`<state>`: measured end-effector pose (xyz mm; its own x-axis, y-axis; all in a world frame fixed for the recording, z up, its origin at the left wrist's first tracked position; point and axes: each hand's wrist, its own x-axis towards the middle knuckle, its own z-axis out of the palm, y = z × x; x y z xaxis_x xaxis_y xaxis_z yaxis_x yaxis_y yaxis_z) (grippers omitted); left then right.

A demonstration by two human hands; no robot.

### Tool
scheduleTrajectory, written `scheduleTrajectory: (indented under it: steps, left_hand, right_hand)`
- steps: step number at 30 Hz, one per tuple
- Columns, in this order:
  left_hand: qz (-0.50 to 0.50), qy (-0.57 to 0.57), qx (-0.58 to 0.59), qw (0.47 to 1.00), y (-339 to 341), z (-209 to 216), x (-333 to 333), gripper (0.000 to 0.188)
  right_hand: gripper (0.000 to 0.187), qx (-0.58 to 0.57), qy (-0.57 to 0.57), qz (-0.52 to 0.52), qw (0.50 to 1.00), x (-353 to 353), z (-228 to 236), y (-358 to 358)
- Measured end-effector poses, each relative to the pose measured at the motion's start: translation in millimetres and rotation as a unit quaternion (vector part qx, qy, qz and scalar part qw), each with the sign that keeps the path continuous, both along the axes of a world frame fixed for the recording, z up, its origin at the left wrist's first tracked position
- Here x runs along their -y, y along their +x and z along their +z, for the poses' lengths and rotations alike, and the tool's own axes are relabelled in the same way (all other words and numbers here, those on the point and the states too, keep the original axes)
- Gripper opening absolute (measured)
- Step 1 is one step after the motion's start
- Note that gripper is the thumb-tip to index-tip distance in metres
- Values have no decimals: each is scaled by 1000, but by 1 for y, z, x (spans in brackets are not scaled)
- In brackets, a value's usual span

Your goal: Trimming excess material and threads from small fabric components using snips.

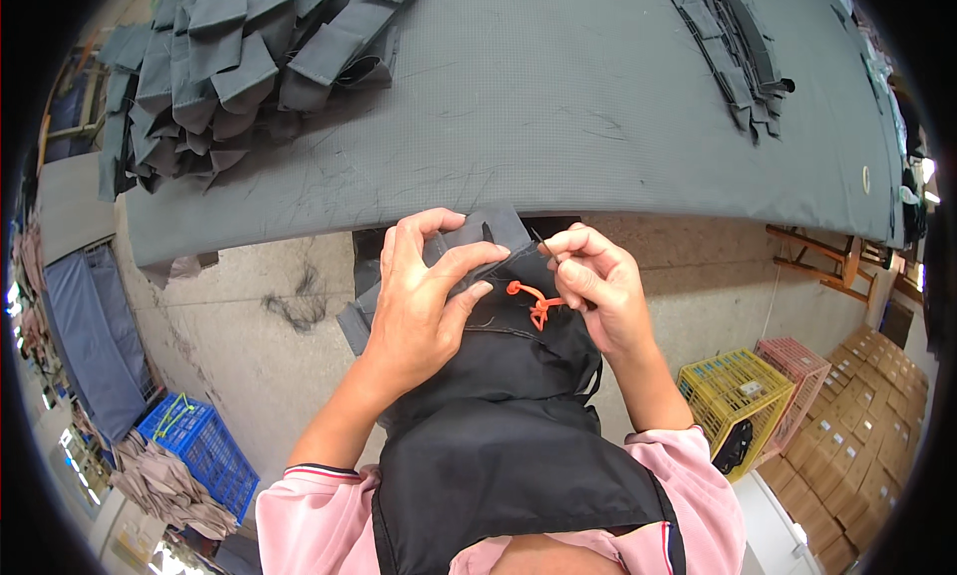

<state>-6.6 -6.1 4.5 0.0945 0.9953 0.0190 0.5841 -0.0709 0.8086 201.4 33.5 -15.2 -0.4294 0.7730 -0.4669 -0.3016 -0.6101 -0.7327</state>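
Observation:
My left hand (419,301) is closed on a grey fabric piece (493,226), its thumb and fingers pinching the cloth near a stitched edge. Part of that piece hangs below the palm, by the wrist. Close by on the right, my right hand (598,281) pinches a thin dark pointed tool (541,244), whose tip meets the cloth's edge. Most of the tool is hidden by the fingers, so its exact kind does not show. A knotted orange cord (538,306) dangles beside these fingers, over my black apron (488,455).
The grey cloth-covered table (538,107) lies ahead, strewn with loose threads. A heap of grey fabric pieces (239,57) is at far left, a smaller bundle (728,52) at far right. Blue crate (204,450), yellow crate (738,396) and cardboard boxes (847,435) stand around.

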Motion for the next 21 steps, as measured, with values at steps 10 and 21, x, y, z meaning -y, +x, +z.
scheduleTrajectory:
  steps: [10,21]
  left_hand:
    - [18,57,-17,998,6,-6,-1,41]
    - [20,-256,468,845,5,-12,-5,76]
  right_hand:
    - [17,-9,-4,-8,1000,-3,-1,-6]
    - [13,-16,-49,-50,997,-43,-1,-38]
